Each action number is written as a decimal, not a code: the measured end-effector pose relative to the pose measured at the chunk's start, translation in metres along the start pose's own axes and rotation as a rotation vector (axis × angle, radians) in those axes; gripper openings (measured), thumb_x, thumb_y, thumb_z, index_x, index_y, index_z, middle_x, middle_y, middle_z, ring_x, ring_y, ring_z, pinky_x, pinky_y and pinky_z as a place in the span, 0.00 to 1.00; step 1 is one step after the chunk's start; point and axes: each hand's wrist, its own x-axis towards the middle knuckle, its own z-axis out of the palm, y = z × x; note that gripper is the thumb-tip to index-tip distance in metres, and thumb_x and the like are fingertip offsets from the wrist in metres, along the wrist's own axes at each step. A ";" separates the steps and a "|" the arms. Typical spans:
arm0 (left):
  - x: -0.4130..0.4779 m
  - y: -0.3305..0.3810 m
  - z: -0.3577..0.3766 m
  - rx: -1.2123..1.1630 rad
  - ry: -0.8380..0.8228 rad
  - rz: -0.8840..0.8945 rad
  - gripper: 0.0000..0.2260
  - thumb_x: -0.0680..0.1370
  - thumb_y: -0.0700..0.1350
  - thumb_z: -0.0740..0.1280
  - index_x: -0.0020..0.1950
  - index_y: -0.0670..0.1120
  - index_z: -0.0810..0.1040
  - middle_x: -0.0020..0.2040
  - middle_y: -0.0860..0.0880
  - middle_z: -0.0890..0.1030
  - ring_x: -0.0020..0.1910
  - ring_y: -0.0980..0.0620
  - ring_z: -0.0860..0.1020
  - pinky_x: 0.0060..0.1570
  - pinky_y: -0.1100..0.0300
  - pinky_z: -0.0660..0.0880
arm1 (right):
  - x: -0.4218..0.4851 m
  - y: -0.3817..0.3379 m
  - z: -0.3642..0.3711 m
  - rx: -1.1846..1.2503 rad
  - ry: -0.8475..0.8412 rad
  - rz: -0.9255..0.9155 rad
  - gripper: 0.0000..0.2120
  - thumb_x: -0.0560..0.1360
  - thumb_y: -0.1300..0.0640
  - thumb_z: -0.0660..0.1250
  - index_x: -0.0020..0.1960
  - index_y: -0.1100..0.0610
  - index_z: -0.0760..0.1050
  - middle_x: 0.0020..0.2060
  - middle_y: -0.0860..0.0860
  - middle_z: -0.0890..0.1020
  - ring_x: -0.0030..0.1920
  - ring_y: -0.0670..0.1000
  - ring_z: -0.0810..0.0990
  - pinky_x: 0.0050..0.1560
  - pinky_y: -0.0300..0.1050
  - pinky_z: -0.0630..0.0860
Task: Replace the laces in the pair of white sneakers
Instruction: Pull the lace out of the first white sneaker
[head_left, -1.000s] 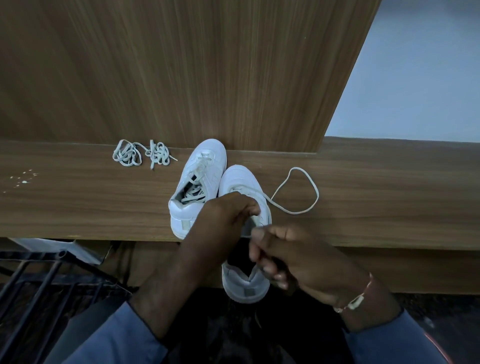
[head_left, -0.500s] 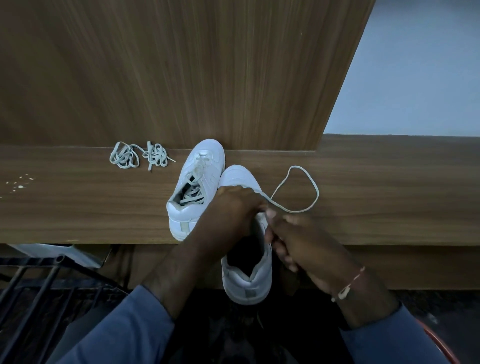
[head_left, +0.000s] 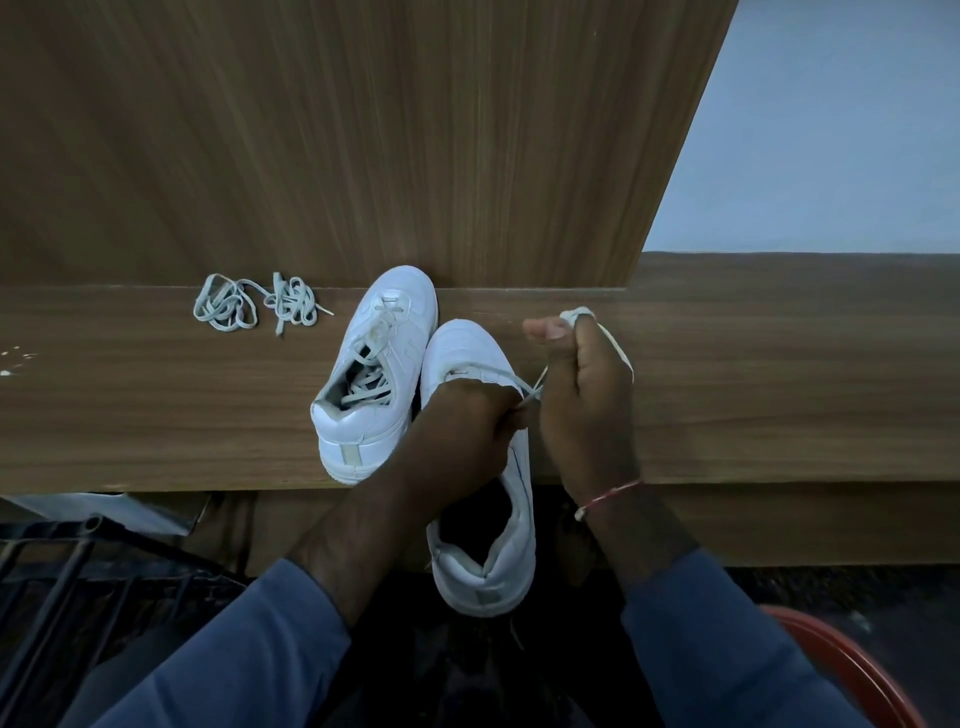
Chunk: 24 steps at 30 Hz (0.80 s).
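Head view, straight down on a wood-grain laminate worktop (head_left: 779, 389) backed by an upright panel (head_left: 363, 130) of the same streaked brown veneer.

Smooth white near sneaker (head_left: 470, 345), rounded toe on the worktop, padded heel overhanging the front edge toward the lap. Left hand (head_left: 462, 431) laid across its throat, fingers curled, tips pinching one strand of the flat lace (head_left: 575, 313) by the shoe's right side. Right hand (head_left: 587, 410) raised just right of the toe, fingers closed in a fist round the same lace, a turn of the woven tape wrapped over the fingertip, thumb stretched leftward. Thin pink-and-white thread bracelet (head_left: 608, 496) on that wrist; soft blue sleeves on both forearms.

Far sneaker (head_left: 374, 364) touching the near one on its left, toe up at the panel's foot, loosely threaded with slack grey-white tape, a grey strip down the heel.

Spare laces (head_left: 226, 310) in two tangled bundles of flat tape further left, close to the panel.

Black metal bars (head_left: 78, 561) below left, a curved red rim (head_left: 852, 670) at bottom right, a matte grey-blue wall (head_left: 831, 130) upper right.
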 end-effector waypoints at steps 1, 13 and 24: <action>0.000 0.000 0.001 0.008 -0.019 0.005 0.11 0.75 0.46 0.60 0.36 0.43 0.76 0.33 0.47 0.79 0.33 0.51 0.74 0.36 0.60 0.64 | 0.002 0.004 0.000 0.045 0.028 0.043 0.18 0.81 0.50 0.54 0.51 0.60 0.78 0.47 0.43 0.82 0.50 0.41 0.81 0.55 0.45 0.78; -0.003 -0.004 0.009 0.202 0.083 0.040 0.07 0.69 0.36 0.66 0.37 0.47 0.80 0.31 0.50 0.78 0.32 0.50 0.75 0.36 0.62 0.63 | -0.010 -0.012 -0.035 -0.408 -0.679 0.452 0.22 0.82 0.43 0.54 0.37 0.52 0.77 0.29 0.48 0.77 0.31 0.48 0.77 0.37 0.46 0.73; -0.009 0.005 0.011 0.020 0.093 0.020 0.02 0.73 0.42 0.65 0.42 0.47 0.77 0.37 0.53 0.78 0.39 0.50 0.75 0.45 0.55 0.70 | 0.008 -0.028 -0.014 0.415 -0.139 0.140 0.14 0.84 0.53 0.52 0.48 0.55 0.74 0.58 0.48 0.82 0.59 0.45 0.80 0.61 0.40 0.74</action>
